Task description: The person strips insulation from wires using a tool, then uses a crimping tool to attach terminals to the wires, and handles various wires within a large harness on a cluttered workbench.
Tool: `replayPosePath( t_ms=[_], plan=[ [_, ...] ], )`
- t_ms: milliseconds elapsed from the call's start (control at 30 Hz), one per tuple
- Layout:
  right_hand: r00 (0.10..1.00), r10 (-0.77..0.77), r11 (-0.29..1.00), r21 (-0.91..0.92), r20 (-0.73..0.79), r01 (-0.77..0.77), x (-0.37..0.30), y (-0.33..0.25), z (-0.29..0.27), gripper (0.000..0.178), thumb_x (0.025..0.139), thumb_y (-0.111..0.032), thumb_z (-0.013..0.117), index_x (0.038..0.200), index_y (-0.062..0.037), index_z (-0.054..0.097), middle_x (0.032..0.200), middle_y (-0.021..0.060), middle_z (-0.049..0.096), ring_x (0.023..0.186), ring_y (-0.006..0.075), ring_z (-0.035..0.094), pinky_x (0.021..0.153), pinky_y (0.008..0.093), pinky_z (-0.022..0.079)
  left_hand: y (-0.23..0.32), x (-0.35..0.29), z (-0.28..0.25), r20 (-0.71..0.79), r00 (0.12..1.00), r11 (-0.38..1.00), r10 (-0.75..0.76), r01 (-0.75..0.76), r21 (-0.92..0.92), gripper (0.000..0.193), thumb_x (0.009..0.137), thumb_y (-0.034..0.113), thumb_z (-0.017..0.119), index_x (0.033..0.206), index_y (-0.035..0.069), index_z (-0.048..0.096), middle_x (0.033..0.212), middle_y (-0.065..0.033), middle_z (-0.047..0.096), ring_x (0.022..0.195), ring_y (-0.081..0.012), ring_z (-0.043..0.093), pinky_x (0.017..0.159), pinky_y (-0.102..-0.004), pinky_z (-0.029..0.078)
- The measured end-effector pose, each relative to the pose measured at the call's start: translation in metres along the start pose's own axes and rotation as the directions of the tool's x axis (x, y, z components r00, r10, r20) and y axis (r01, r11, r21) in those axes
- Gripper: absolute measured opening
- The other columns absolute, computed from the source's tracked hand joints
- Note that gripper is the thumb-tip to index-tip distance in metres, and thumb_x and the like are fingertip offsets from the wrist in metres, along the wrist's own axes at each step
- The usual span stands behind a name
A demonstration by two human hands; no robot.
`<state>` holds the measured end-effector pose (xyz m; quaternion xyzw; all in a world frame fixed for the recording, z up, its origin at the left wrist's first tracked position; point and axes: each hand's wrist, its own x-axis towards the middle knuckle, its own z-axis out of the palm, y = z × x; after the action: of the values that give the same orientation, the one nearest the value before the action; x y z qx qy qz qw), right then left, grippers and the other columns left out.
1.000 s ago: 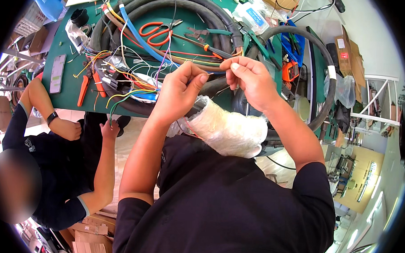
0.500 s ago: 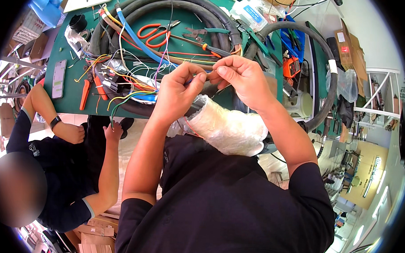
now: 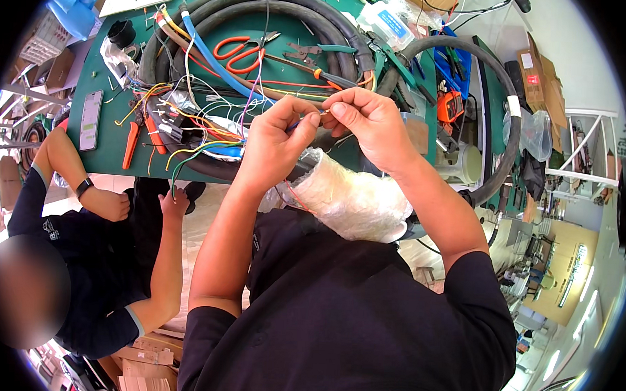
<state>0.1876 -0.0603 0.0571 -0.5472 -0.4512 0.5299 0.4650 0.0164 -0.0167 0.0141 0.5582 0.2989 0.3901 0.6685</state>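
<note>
My left hand (image 3: 277,139) and my right hand (image 3: 370,125) meet above the green workbench (image 3: 107,157), fingertips pinched together on a thin wire (image 3: 320,115). Just below the hands a thick cable end wrapped in clear plastic film (image 3: 347,197) rests against my chest. Loose coloured wires (image 3: 191,126) spread over the bench left of my left hand, running out of a heavy black hose (image 3: 292,8) coiled on the bench.
Orange-handled scissors (image 3: 239,49), pliers (image 3: 301,54), an orange cutter (image 3: 130,144), a phone (image 3: 90,119) and an orange meter (image 3: 450,104) lie on the bench. Another person (image 3: 83,256) crouches at the left, their hand (image 3: 173,203) at the bench edge. Shelving stands at right.
Both hands have drawn closer together and shifted slightly left, fingertips now pinching the thin wire. The person at the left has kept their place.
</note>
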Motion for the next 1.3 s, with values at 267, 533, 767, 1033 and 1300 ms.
replayPosePath(
  t_ms=[267,533,767,1033,1300],
  plan=[
    [1.0,-0.007,1.0,0.018,0.001,0.007,0.0004,-0.0015,0.0007,0.017,0.095,-0.014,0.057,0.101,0.0009,0.063,0.086,0.0059,0.066,0.08,0.0112,0.063,0.071,0.0248,0.052,-0.0016,0.0007,-0.0004,0.001,1.0,0.999,0.001,-0.001,-0.032,0.006,0.092,0.007,0.059,0.093,0.001,0.058,0.073,0.0065,0.052,0.064,0.0001,0.041,0.056,-0.0176,0.034],
    [1.0,-0.018,1.0,0.0,0.007,0.018,0.001,-0.0011,0.0006,0.018,0.095,-0.015,0.057,0.101,0.001,0.062,0.087,0.0066,0.067,0.08,0.0114,0.063,0.071,0.0252,0.052,-0.0019,0.0008,0.0002,-0.009,1.0,0.999,0.021,-0.021,-0.025,0.005,0.092,0.007,0.059,0.092,0.002,0.058,0.071,0.0071,0.051,0.062,0.0003,0.04,0.054,-0.0174,0.032],
    [0.997,-0.06,0.99,-0.132,-0.054,0.052,-0.0016,-0.006,0.0021,0.014,0.095,-0.011,0.055,0.101,-0.0004,0.062,0.088,0.0046,0.066,0.081,0.0099,0.062,0.072,0.0239,0.05,0.0008,0.0019,-0.0005,-0.031,0.999,1.0,-0.014,0.013,-0.019,0.005,0.09,0.006,0.061,0.091,0.001,0.061,0.068,0.0071,0.051,0.061,0.0003,0.039,0.053,-0.0177,0.032],
    [0.995,-0.096,0.983,-0.158,-0.034,0.089,-0.0023,-0.0064,0.0007,0.016,0.094,-0.015,0.059,0.098,-0.0004,0.063,0.084,0.0018,0.064,0.077,0.0067,0.059,0.068,0.0222,0.048,0.0001,0.002,-0.0003,-0.028,0.999,0.998,-0.036,0.035,-0.047,0.007,0.09,0.007,0.062,0.091,0.001,0.063,0.069,0.0081,0.052,0.06,0.0007,0.038,0.053,-0.0173,0.032],
    [0.996,-0.075,0.994,-0.078,-0.039,0.072,-0.0007,-0.0005,0.0045,0.019,0.094,-0.017,0.06,0.099,0.0003,0.064,0.083,0.0027,0.065,0.074,0.0069,0.059,0.066,0.0224,0.048,0.0009,0.0018,0.0003,-0.025,0.999,0.996,-0.032,0.03,-0.083,0.008,0.09,0.007,0.062,0.093,0.0,0.064,0.072,0.0074,0.055,0.061,0.0009,0.039,0.053,-0.0172,0.033]
  ],
)
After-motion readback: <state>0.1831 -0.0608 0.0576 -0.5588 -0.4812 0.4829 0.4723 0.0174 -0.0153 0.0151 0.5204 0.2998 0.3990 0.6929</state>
